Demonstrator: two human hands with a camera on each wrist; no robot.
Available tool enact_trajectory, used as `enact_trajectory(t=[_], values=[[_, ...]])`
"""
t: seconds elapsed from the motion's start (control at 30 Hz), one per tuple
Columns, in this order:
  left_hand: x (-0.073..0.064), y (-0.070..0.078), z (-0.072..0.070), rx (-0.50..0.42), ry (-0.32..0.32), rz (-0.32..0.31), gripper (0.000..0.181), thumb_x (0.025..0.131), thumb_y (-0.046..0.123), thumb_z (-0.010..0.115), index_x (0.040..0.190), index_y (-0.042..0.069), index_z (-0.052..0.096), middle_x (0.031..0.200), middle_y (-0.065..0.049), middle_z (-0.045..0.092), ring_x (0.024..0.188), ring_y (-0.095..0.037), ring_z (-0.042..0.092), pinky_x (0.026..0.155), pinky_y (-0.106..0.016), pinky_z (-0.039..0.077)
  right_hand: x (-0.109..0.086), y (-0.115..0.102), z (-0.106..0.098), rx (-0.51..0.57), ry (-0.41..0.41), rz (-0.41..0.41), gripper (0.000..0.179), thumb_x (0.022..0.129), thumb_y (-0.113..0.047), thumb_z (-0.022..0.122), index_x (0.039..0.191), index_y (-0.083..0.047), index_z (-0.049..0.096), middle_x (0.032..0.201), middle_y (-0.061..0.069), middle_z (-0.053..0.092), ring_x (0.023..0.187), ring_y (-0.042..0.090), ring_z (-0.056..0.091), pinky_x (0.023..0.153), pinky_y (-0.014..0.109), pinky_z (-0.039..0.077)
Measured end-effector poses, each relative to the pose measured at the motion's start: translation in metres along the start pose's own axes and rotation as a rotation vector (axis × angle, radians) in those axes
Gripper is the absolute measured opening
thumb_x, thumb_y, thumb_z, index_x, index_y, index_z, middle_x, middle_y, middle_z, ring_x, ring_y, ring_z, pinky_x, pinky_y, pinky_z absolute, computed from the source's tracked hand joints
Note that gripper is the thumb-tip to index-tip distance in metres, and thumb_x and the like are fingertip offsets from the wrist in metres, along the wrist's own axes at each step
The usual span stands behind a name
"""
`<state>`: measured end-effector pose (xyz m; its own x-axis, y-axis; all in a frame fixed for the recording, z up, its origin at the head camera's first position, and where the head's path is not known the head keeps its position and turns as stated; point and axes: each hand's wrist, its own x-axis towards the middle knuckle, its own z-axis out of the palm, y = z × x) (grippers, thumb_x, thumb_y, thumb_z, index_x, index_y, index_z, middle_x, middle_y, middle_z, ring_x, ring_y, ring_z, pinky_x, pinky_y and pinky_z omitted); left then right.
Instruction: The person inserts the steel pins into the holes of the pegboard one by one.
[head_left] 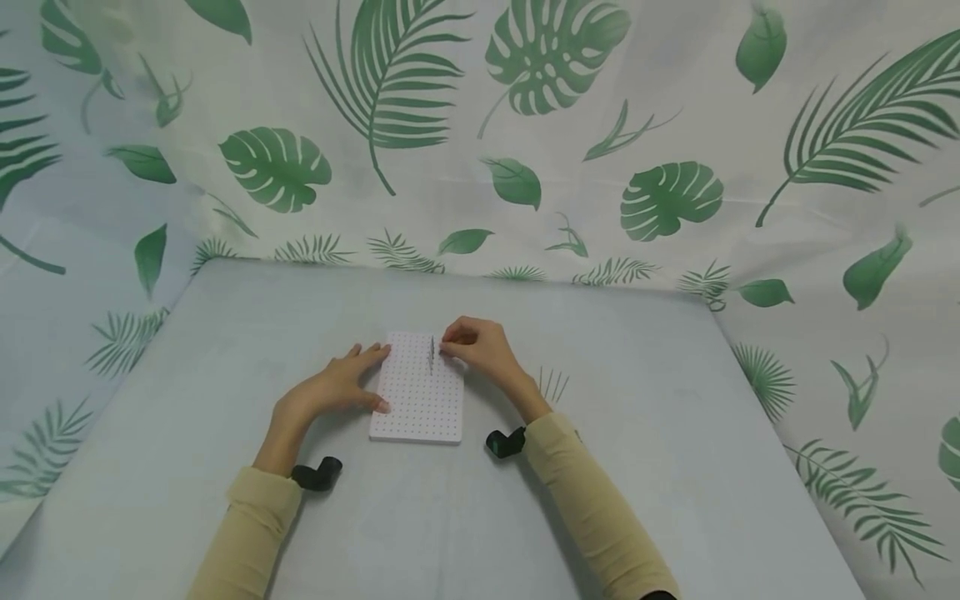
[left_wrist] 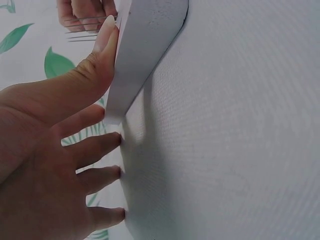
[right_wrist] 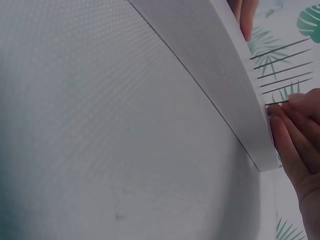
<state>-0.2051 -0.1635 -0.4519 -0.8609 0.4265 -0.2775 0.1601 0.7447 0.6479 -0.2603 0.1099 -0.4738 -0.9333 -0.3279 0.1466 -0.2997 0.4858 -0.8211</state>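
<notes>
A white board with a grid of small holes (head_left: 417, 421) lies flat in front of me. Several thin metal pins (right_wrist: 281, 65) stand upright in a row toward its upper right. My left hand (head_left: 330, 387) is spread at the board's left side; its thumb rests on the top face, and the lower fingertips touch the table in the left wrist view. At the far right part of the board, my right hand (head_left: 483, 348) pinches another thin metal pin (right_wrist: 278, 103) between thumb and fingers. That pin stands in line with the row, its lower end at the board's surface.
Several loose metal pins (head_left: 553, 385) lie on the table to the right of the board, beside the right wrist. A pale cloth covers the table (head_left: 660, 483). Leaf-printed sheets (head_left: 555, 192) rise behind it and at both sides. Each wrist carries a black camera (head_left: 318, 474).
</notes>
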Motion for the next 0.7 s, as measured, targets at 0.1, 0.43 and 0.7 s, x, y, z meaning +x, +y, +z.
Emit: enact_trajectory(t=[0.1, 0.43, 0.7], values=[[0.000, 0.001, 0.000, 0.000, -0.001, 0.000, 0.099, 0.083, 0.030, 0.085, 0.161, 0.003, 0.030, 0.168, -0.024, 0.020, 0.155, -0.053, 0.005, 0.121, -0.074, 0.001, 0.000, -0.001, -0.001, -0.010, 0.003, 0.003, 0.009, 0.089, -0.013, 0.080, 0.096, -0.009, 0.075, 0.095, 0.006, 0.077, 0.089, 0.018, 0.075, 0.079, 0.028, 0.061], [0.001, 0.005, 0.001, 0.011, -0.005, 0.002, 0.099, 0.083, 0.030, 0.085, 0.160, 0.002, 0.030, 0.168, -0.025, 0.021, 0.155, -0.053, 0.006, 0.121, -0.074, 0.003, -0.004, -0.004, -0.006, -0.061, -0.008, -0.003, 0.008, 0.090, -0.012, 0.079, 0.096, -0.008, 0.075, 0.094, 0.006, 0.078, 0.082, 0.015, 0.073, 0.072, 0.024, 0.058], [0.000, 0.004, 0.001, 0.002, -0.004, 0.007, 0.100, 0.082, 0.029, 0.086, 0.160, 0.001, 0.030, 0.167, -0.026, 0.021, 0.154, -0.054, 0.005, 0.121, -0.075, 0.003, -0.007, -0.004, -0.012, -0.084, -0.023, -0.011, 0.007, 0.090, -0.010, 0.079, 0.095, -0.008, 0.076, 0.095, 0.006, 0.078, 0.090, 0.017, 0.075, 0.081, 0.029, 0.061]])
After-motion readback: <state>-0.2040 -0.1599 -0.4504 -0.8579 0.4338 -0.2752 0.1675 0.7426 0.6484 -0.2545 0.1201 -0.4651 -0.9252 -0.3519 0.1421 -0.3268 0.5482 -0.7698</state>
